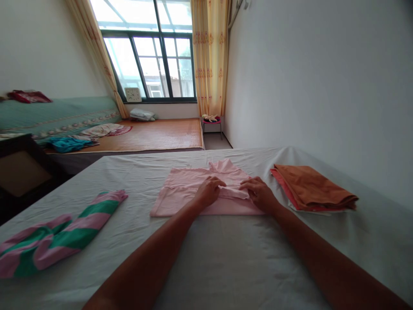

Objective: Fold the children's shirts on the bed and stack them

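Note:
A pink shirt [180,189] lies partly folded on the white bed sheet [213,258], its collar end pointing away from me. My left hand [209,190] is at the middle of the shirt, fingers curled and closed on a raised fold of cloth. To its right, my right hand [257,193] grips the other end of that same fold near the shirt's right edge. The fingertips of both hands are partly hidden against the fabric.
Right of the shirt sits a stack of folded clothes [312,187], brown on top. A pink and green striped garment [74,228] lies loosely at left. Beyond are a mat-covered bed [161,131], a small stool [212,122] and a dark chair [26,168].

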`<move>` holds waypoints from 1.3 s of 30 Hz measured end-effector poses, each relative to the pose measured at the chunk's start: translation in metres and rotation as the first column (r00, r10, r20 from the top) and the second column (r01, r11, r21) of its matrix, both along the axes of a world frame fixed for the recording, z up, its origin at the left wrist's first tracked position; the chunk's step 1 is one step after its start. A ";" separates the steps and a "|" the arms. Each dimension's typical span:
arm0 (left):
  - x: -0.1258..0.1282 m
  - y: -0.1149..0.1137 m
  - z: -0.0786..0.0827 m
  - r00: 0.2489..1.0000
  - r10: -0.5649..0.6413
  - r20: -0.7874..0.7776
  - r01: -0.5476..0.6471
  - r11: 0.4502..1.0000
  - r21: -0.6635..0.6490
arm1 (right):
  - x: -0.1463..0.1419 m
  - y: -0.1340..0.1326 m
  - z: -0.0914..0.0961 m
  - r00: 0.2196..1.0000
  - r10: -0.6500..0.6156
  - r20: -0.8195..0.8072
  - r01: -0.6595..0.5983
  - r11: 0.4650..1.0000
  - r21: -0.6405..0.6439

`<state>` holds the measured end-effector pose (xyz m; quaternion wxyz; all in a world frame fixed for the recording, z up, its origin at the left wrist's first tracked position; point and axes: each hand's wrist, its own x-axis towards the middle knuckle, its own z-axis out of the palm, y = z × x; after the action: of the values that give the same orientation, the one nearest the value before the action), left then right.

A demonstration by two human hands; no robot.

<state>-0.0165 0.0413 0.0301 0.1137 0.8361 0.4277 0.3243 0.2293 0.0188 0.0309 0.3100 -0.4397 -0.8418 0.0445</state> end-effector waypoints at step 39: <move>-0.146 0.059 -0.016 0.735 0.395 -0.550 -0.574 0.795 -0.195 | -0.023 -0.012 -0.008 0.951 -0.036 0.306 0.059 0.996 -0.066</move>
<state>-0.1620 0.1001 0.0142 0.0610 0.7114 0.6989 0.0417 0.2059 0.0063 0.0227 0.1610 -0.4725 -0.8665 -0.0001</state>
